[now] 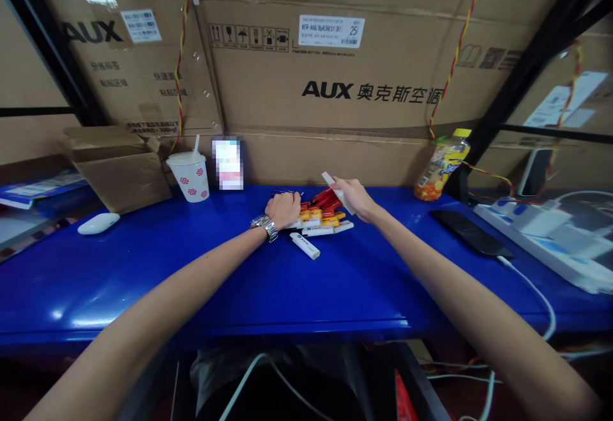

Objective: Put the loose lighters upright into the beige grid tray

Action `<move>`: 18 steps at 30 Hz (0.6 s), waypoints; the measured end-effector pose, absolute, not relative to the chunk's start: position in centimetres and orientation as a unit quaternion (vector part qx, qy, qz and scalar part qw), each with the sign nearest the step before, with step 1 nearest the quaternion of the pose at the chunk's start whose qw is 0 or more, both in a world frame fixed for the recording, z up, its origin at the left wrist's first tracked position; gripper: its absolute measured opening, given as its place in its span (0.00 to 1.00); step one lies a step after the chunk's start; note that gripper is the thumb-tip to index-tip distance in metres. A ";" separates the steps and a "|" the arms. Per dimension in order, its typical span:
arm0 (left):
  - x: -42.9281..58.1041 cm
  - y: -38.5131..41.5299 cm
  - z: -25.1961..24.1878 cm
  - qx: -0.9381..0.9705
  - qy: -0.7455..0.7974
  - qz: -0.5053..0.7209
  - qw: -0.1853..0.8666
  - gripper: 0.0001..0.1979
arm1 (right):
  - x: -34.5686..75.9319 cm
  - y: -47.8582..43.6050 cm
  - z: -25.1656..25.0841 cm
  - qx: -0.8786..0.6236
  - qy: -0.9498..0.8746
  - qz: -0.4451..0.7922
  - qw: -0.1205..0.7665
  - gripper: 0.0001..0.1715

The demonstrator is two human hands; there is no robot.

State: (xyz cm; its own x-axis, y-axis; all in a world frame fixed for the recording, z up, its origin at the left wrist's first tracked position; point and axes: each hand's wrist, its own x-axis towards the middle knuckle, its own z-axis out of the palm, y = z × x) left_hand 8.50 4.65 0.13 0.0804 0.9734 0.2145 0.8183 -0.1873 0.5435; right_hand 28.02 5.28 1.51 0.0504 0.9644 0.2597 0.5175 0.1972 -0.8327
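A single head-worn camera faces forward and downward from the near side of the bench [306,287]. Field is wide: forearms [167,306] enter at the lower corners; cardboard boxes [258,89] behind occupy most of the top.

Red, yellow, white sticks [313,223] heaped, 1 white stick [305,246] nearer; white strip [329,179] held aslant.
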 end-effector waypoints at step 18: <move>8.0 4.0 0.3 0.733 0.604 0.297 0.100 0.17 | 31.4 6.0 2.7 -0.636 -0.633 0.228 0.378 0.22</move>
